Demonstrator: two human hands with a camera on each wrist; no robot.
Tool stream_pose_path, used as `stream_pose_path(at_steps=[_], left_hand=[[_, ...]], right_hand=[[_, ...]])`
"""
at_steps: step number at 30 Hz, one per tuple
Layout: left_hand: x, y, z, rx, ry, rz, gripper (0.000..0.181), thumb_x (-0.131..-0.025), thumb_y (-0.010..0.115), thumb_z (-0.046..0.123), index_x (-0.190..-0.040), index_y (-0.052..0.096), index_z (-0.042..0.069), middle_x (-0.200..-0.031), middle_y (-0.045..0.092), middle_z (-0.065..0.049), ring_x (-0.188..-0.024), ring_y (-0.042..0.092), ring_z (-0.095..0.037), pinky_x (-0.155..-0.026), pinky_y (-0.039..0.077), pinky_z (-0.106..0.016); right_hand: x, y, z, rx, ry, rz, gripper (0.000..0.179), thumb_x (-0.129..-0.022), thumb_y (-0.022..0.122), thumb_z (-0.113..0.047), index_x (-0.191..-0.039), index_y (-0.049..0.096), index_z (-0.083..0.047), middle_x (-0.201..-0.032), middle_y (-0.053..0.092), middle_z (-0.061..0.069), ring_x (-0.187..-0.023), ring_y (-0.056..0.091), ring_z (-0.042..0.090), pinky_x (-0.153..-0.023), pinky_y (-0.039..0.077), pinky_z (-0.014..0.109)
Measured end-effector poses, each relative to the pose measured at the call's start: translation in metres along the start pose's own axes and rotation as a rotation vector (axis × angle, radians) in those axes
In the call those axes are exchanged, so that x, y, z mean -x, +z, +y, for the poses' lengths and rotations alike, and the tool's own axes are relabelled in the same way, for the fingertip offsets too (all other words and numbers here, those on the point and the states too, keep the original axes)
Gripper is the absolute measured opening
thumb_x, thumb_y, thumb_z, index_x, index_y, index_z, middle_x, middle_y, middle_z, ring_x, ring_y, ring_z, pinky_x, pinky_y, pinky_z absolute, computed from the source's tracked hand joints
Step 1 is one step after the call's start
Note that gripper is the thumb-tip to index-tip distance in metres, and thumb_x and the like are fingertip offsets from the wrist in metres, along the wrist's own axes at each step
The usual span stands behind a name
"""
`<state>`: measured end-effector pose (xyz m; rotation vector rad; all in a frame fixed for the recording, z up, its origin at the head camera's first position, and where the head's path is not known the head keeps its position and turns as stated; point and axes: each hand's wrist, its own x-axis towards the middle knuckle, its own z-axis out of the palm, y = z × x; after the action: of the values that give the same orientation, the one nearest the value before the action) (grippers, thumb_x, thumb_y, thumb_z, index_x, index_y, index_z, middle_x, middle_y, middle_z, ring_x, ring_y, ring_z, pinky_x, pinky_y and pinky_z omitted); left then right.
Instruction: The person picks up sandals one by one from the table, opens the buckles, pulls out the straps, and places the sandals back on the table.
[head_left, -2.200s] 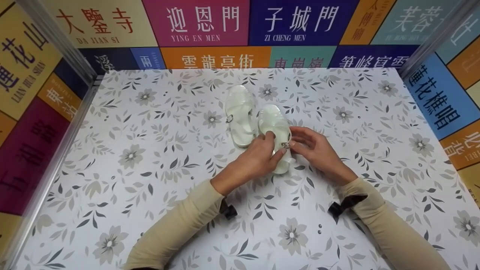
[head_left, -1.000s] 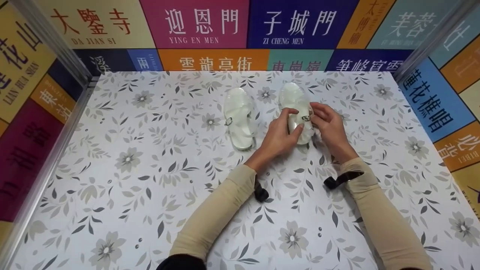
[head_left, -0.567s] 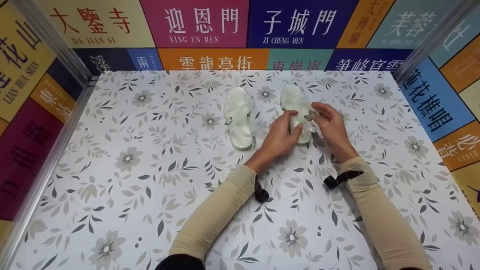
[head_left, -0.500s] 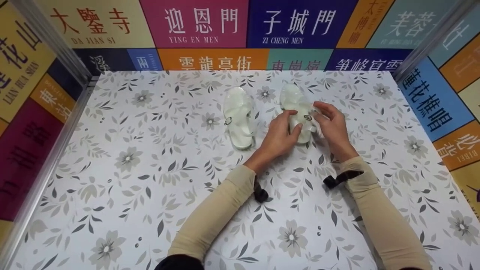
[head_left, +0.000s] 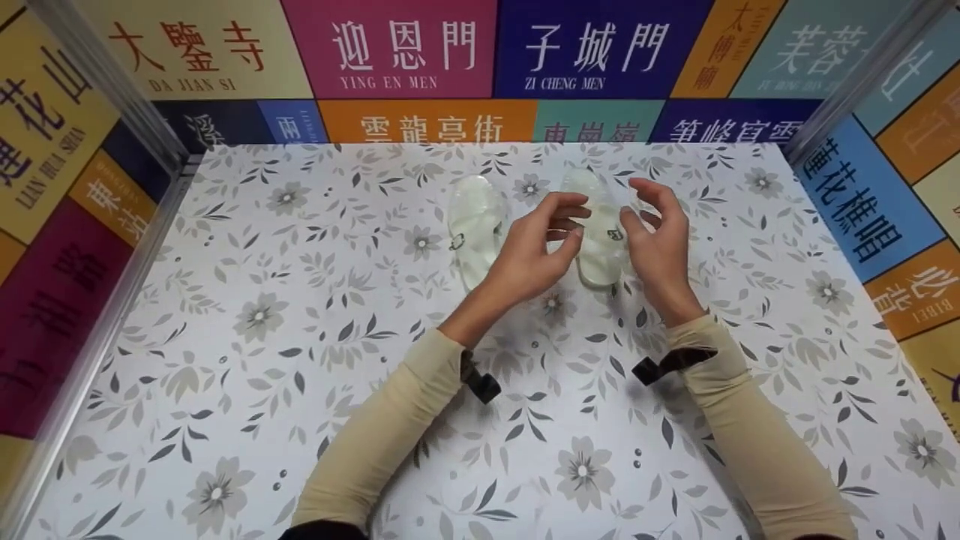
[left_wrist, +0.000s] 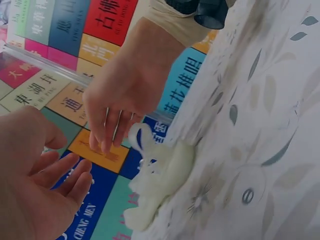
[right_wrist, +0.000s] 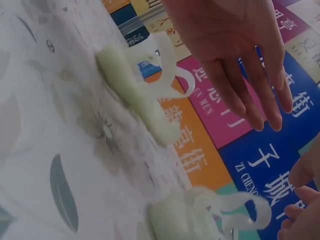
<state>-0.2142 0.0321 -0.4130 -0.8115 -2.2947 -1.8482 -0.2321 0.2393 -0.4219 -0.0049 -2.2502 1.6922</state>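
Two pale green sandals, each with a small buckle on its strap, lie on the table with toes to the far side. The left sandal (head_left: 474, 214) is partly covered by my left hand (head_left: 534, 244) and wrist. The right sandal (head_left: 598, 259) lies between my hands. My left hand hovers on its left side, fingers loosely bent and holding nothing. On its other side my right hand (head_left: 660, 236) is raised, fingers relaxed around nothing. In the left wrist view a gap shows between the right hand (left_wrist: 130, 80) and the sandal (left_wrist: 175, 170) below.
The white table (head_left: 315, 420) has a grey leaf-and-flower print. Panels with coloured lettering (head_left: 405, 52) stand along its back and both sides, with metal posts (head_left: 142, 97) at the corners. A black wrist camera (head_left: 484, 386) sits under each cuff.
The right sandal has moved right and away from me, apart from the left one. Both hands have since let go and risen off it, the left drifting leftward.
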Motion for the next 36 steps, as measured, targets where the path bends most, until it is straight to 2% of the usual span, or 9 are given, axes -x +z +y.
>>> stream_pose_path(at_steps=[5,10,12,14,18,22,26,32,36], left_hand=[[0.011,-0.027,0.001,0.0,-0.001,0.057,0.036,-0.108,0.056,0.005,-0.143,0.061,0.012,-0.122,0.078,-0.004,-0.118,0.073,-0.02,-0.103,0.058,-0.025],[0.019,-0.055,-0.008,-0.053,-0.013,0.152,0.033,-0.108,0.055,0.006,-0.139,0.063,0.012,-0.119,0.078,-0.002,-0.114,0.073,-0.014,-0.101,0.06,-0.031],[0.022,-0.065,-0.012,-0.047,-0.026,0.194,0.03,-0.109,0.056,0.007,-0.137,0.064,0.011,-0.119,0.078,-0.004,-0.113,0.073,-0.013,-0.101,0.061,-0.033],[0.025,-0.074,-0.016,-0.032,-0.043,0.241,0.027,-0.109,0.057,0.007,-0.135,0.065,0.01,-0.118,0.078,-0.007,-0.112,0.074,-0.017,-0.099,0.062,-0.035],[0.031,-0.088,-0.024,-0.022,-0.11,0.342,0.024,-0.109,0.057,0.006,-0.131,0.067,0.006,-0.115,0.079,-0.015,-0.109,0.075,-0.029,-0.092,0.063,-0.033],[0.039,-0.097,-0.035,-0.092,-0.197,0.411,0.025,-0.107,0.058,0.005,-0.13,0.067,0.004,-0.118,0.077,-0.017,-0.109,0.074,-0.029,-0.09,0.062,-0.033],[0.043,-0.102,-0.044,-0.136,-0.277,0.422,0.03,-0.103,0.058,0.003,-0.131,0.066,0.0,-0.127,0.074,-0.02,-0.109,0.074,-0.028,-0.094,0.061,-0.037],[0.049,-0.101,-0.057,-0.175,-0.403,0.374,0.034,-0.102,0.061,0.006,-0.135,0.063,-0.002,-0.137,0.068,-0.02,-0.115,0.075,-0.028,-0.099,0.061,-0.038],[0.052,-0.097,-0.06,-0.19,-0.442,0.335,0.034,-0.105,0.06,0.01,-0.137,0.061,0.0,-0.138,0.068,-0.019,-0.123,0.074,-0.028,-0.106,0.059,-0.038]], right_hand=[[0.008,0.017,-0.018,-0.116,-0.041,-0.05,0.041,-0.103,0.061,-0.007,-0.145,0.061,-0.006,-0.151,0.059,0.01,-0.14,0.055,0.018,-0.115,0.047,0.038],[0.013,0.039,-0.024,-0.125,-0.056,-0.123,0.041,-0.104,0.061,-0.006,-0.145,0.06,-0.003,-0.151,0.06,0.01,-0.141,0.055,0.02,-0.122,0.045,0.043],[0.015,0.048,-0.024,-0.119,-0.055,-0.153,0.041,-0.104,0.061,-0.006,-0.145,0.06,-0.005,-0.152,0.06,0.008,-0.142,0.055,0.019,-0.122,0.045,0.045],[0.017,0.056,-0.023,-0.124,-0.055,-0.182,0.041,-0.104,0.062,-0.006,-0.145,0.06,-0.006,-0.152,0.06,0.008,-0.142,0.055,0.019,-0.121,0.046,0.046],[0.022,0.074,-0.018,-0.137,-0.043,-0.242,0.042,-0.104,0.063,-0.007,-0.145,0.06,-0.006,-0.151,0.061,0.007,-0.141,0.057,0.02,-0.118,0.048,0.045],[0.025,0.09,-0.011,-0.129,-0.006,-0.301,0.043,-0.104,0.063,-0.007,-0.146,0.059,-0.006,-0.153,0.06,0.009,-0.145,0.056,0.029,-0.118,0.048,0.045],[0.028,0.101,-0.002,-0.127,0.025,-0.352,0.048,-0.104,0.062,-0.005,-0.151,0.055,-0.002,-0.158,0.056,0.016,-0.15,0.053,0.038,-0.122,0.047,0.045],[0.035,0.111,0.008,-0.127,0.054,-0.419,0.055,-0.106,0.061,-0.009,-0.158,0.047,0.001,-0.165,0.049,0.023,-0.153,0.051,0.035,-0.128,0.042,0.042],[0.039,0.114,0.013,-0.171,0.088,-0.468,0.059,-0.109,0.06,-0.013,-0.162,0.041,0.003,-0.169,0.044,0.022,-0.158,0.044,0.034,-0.132,0.036,0.042]])
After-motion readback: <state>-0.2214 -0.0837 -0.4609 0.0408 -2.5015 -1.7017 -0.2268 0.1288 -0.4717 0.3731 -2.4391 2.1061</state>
